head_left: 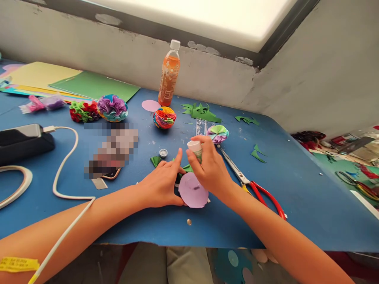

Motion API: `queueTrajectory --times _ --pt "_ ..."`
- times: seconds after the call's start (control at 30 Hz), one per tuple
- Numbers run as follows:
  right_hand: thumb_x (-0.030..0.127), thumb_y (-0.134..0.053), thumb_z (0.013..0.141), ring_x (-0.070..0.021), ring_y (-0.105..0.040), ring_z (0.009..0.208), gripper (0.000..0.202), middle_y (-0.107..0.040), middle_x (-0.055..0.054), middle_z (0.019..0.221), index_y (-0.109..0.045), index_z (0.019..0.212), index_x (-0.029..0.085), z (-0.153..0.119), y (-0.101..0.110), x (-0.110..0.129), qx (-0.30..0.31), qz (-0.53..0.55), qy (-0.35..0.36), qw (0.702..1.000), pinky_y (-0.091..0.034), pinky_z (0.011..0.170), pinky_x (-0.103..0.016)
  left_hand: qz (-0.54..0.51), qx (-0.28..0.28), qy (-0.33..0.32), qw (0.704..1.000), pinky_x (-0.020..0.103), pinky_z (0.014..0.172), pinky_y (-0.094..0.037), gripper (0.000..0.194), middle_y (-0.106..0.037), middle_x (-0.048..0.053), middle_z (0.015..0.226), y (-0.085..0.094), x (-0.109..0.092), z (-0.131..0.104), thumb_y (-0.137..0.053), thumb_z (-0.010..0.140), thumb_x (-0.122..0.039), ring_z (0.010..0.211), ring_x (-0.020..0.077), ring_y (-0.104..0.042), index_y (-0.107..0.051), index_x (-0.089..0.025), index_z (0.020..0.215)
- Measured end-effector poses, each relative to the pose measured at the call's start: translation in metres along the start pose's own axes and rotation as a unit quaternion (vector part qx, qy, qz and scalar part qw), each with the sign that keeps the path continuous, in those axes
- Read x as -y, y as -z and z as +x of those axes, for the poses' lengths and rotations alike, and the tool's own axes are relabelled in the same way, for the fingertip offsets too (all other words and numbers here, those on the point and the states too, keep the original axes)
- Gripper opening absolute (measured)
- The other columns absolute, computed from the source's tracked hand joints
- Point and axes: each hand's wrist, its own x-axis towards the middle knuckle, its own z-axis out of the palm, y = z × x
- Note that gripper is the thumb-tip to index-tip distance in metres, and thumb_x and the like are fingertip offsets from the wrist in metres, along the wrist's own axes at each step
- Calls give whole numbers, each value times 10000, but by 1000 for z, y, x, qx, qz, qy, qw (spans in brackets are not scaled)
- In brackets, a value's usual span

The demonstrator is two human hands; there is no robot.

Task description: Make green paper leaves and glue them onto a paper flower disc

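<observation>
Far left: pale tape-like roll (27, 179) near the table edge; behind it, a black-and-grey device (26, 144) with a white cable (77, 198) plugged in. Stacked coloured paper (94, 85) lay at the back. In front of the stack, two ruffled paper balls sat touching or nearly so: red-green (84, 111), then purple-blue (112, 107). Nearby, a phone (112, 173), mostly blurred out.

Left hand (164, 183): low over the blue table (148, 228), thumb and forefinger wide apart, thumb at the lower left edge of a lavender paper disc (194, 193). Could not tell whether it gripped anything; some fingers hidden. Behind it stood an upright bottle of orange drink (169, 79), a multicoloured ball (164, 117) just in front.

Disc lay between the hands, a small dark mark on its face. Right hand (211, 167): closed round a white-and-green tube (194, 146), above the disc's far side.

Further right: red-handled scissors (241, 175), blades parted slightly if at all, and green paper scraps (258, 154).
</observation>
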Motion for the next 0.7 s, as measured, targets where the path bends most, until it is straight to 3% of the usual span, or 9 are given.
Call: queueTrajectory --times 0.1,0.2,0.3,0.37,0.5,0.63,0.7 --pt "294 -482 848 -183 -537 784 234 -505 -48 990 -416 1071 265 -6 8 5 -53 193 33 979 -430 718 -353 -2 2 -12 1000 430 951 -297 1221 -586 76 1170 1 0 0 -704 609 -347 1110 288 -469 199 -171 1412" --pt "279 -511 815 -147 -547 695 196 -501 -4 894 -479 1008 286 -12 10 10 -54 436 -22 898 -453 675 -330 -4 3 -15 1000 434 955 -288 1224 -586 81 1172 2 0 0 -706 614 -359 1116 288 -474 205 -173 1410" --pt "237 -569 768 -91 -464 501 90 -480 44 688 -530 847 258 -17 3 8 -99 523 -43 845 -398 508 -259 -3 3 -14 1000 428 957 -289 1221 -585 82 1176 2 0 0 -707 615 -357 1119 282 -478 200 -168 1412" --pt "232 -583 779 -72 -399 417 78 -454 63 576 -518 736 232 -21 -3 6 -114 523 -29 844 -332 429 -232 -3 6 -12 1000 425 957 -292 1217 -585 83 1178 2 -1 0 -706 615 -355 1123 281 -476 191 -162 1414" --pt "296 -630 774 -70 -371 375 230 -450 67 498 -466 634 215 -36 -7 7 -86 520 -26 849 -301 387 -224 0 12 -7 1000 432 966 -286 1206 -585 89 1179 3 -3 0 -702 615 -341 1126 280 -473 176 -150 1419" --pt "339 -615 789 -80 -380 366 240 -460 61 493 -459 646 225 -56 6 17 -24 518 -38 854 -314 382 -232 2 15 5 1000 443 981 -280 1195 -579 112 1191 5 -6 1 -706 603 -317 1113 284 -473 136 -113 1427" --pt "344 -615 785 -86 -388 358 234 -460 60 487 -469 643 229 -55 15 20 -22 514 -25 857 -322 380 -239 -1 15 13 1000 455 989 -273 1189 -577 113 1195 5 -8 1 -710 595 -317 1108 292 -473 109 -120 1434"
